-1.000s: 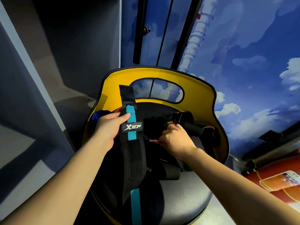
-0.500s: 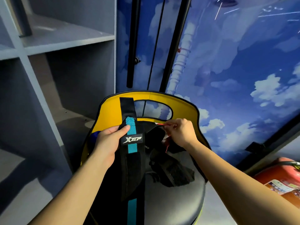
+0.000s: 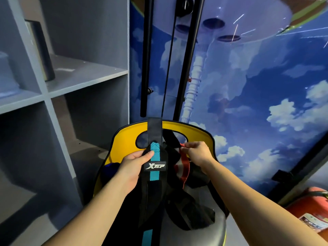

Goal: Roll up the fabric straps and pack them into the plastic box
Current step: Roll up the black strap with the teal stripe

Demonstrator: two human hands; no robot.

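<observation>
My left hand grips a black fabric strap with a teal stripe and a white logo patch; the strap hangs down over the chair seat and its black end stands up above my thumb. My right hand pinches the top of a second black strap with a red stripe, lifted above a heap of black straps on the seat. No plastic box is in view.
The straps lie on a chair with a yellow back and a dark seat. Grey shelves stand at left. A sky-painted wall with black poles is behind. A red fire extinguisher lies at lower right.
My right hand has lifted the red-striped strap up out of the heap. My left hand keeps its hold on the teal strap. The view has tilted upward.
</observation>
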